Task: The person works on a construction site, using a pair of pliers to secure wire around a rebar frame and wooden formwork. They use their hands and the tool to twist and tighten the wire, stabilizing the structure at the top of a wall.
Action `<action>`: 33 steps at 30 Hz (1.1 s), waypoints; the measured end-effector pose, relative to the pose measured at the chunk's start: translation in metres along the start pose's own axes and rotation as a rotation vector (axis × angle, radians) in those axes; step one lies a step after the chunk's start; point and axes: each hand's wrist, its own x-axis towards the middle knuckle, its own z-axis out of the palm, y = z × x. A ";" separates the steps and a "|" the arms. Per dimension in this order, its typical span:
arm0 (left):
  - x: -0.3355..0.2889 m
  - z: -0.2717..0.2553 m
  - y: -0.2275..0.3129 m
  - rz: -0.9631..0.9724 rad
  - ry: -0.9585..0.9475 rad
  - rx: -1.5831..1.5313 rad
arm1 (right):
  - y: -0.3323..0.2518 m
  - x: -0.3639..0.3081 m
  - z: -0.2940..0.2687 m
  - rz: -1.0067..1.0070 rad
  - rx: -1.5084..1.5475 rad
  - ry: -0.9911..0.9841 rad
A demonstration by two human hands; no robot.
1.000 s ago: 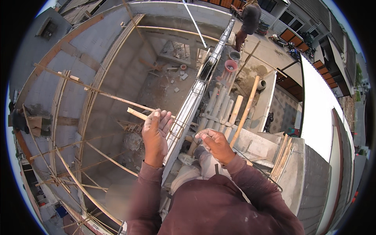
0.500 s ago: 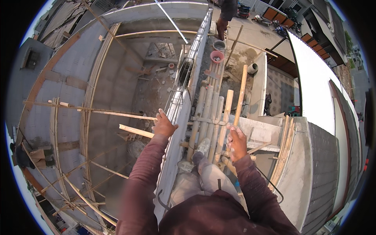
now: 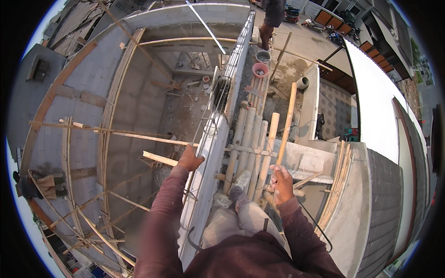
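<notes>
My left hand (image 3: pixel 190 159) is over the inner side of the narrow wall (image 3: pixel 211 162), thumb and a finger apart, near the thin steel bars (image 3: pixel 205 121) along its top. It appears to hold nothing. Just left of it lies the cut end of a bamboo pole (image 3: pixel 160 158). My right hand (image 3: pixel 281 184) is raised in front of me with curled, pinched fingers. It is just below the lower end of an upright-looking bamboo pole (image 3: pixel 288 123); whether it touches the pole, or what it pinches, I cannot make out. My shoe (image 3: pixel 242 179) rests on bundled bamboo poles (image 3: pixel 248 134).
A pink bucket (image 3: pixel 260 70) and a dark bucket (image 3: pixel 263 56) stand farther along the walkway, beside another person's hand (image 3: pixel 265 36). Left of the wall drops a deep room with a rubble-strewn floor (image 3: pixel 183 111) and bamboo scaffolding (image 3: pixel 69 162). A bent dark rod (image 3: pixel 316 224) is by my right forearm.
My left hand has drawn slightly down and left, its fingers less stretched upward. My right hand has come a little lower, toward me. The view has shifted slightly.
</notes>
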 end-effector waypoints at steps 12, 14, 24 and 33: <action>-0.007 0.023 0.009 0.011 0.180 -0.026 | 0.005 0.007 -0.003 0.055 -0.078 0.010; -0.008 0.021 0.012 0.013 0.173 -0.031 | 0.003 0.005 -0.005 0.074 -0.095 0.000; -0.008 0.020 0.019 -0.091 0.135 0.067 | 0.014 -0.013 -0.030 0.112 -0.007 0.029; 0.014 0.021 0.042 0.085 0.368 0.270 | 0.008 0.000 -0.039 0.033 0.070 0.104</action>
